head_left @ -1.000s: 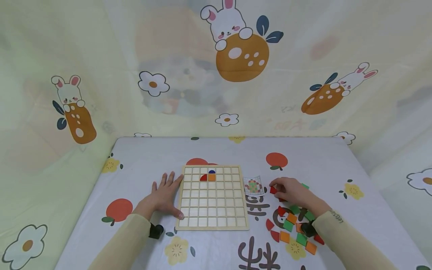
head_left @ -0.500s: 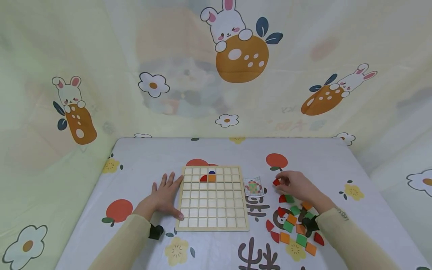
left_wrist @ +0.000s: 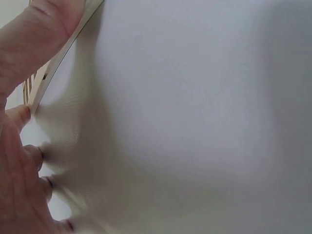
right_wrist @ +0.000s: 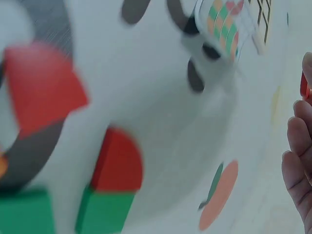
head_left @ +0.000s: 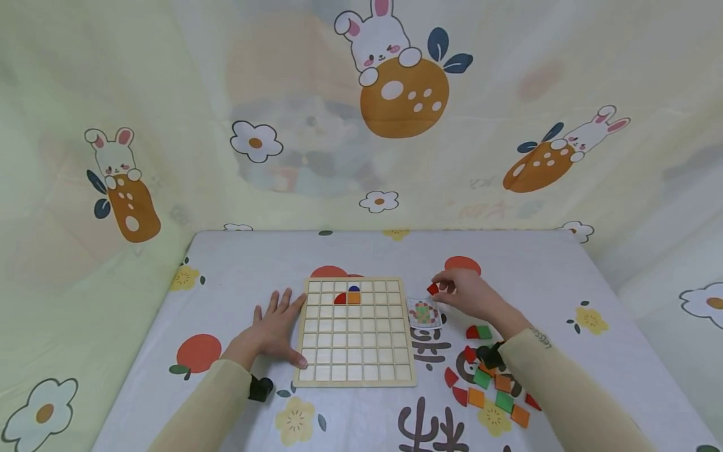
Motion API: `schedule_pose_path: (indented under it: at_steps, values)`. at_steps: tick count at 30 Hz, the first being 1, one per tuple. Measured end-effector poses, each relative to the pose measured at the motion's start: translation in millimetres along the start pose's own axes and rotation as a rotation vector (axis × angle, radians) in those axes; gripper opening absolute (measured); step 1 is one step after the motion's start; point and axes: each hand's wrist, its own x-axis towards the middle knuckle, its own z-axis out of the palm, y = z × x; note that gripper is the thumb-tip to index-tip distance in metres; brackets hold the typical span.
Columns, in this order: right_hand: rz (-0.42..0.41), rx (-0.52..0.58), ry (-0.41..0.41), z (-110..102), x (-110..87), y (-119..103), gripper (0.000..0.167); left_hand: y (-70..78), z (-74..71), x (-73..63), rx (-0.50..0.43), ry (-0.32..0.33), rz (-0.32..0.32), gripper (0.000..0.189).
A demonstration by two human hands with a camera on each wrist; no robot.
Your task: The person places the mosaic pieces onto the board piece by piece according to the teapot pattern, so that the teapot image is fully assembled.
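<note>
Nearest us, on the white printed tablecloth (head_left: pixel 226 427), lie scattered flat orange squares (head_left: pixel 520 415), flat green squares (head_left: pixel 504 401) and red quarter-circle pieces (head_left: pixel 460 395), to the right of the board. At the far end of this scatter we see one red quarter-circle and one green square touching. The right forearm, in a pale yellow sleeve (head_left: pixel 570 389) with a black wrist camera (head_left: pixel 491 356), reaches over part of them.

Farther on, we find the left hand (head_left: pixel 273 336) with its fingers spread, thumb and index finger touching the left edge of a pale wooden grid board (head_left: pixel 361 342). Just beside the board's right edge lies a small white card printed with a coloured pattern (head_left: pixel 423 314).

Near the card's far right corner, the right hand (head_left: pixel 473 296) pinches a small red piece (head_left: pixel 432 289) between thumb and index finger; we cannot tell its full shape. In the board's second row from the far side sit a red quarter-circle tile (head_left: pixel 341 299) and, right of it, an orange square tile (head_left: pixel 354 298). Directly beyond the orange one, in the farthest row, we see a blue half-round tile (head_left: pixel 354 289). A cream curtain with printed rabbits (head_left: pixel 322 213) hangs behind.
</note>
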Motion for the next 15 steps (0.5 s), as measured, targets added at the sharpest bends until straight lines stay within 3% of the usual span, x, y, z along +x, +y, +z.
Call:
schedule_pose_path:
  at_steps: [15]
  values:
    - [-0.006, -0.015, -0.101, 39, 43.4, -41, 0.036, 0.0, -0.8, 0.4, -0.006, -0.006, -0.001, 0.138]
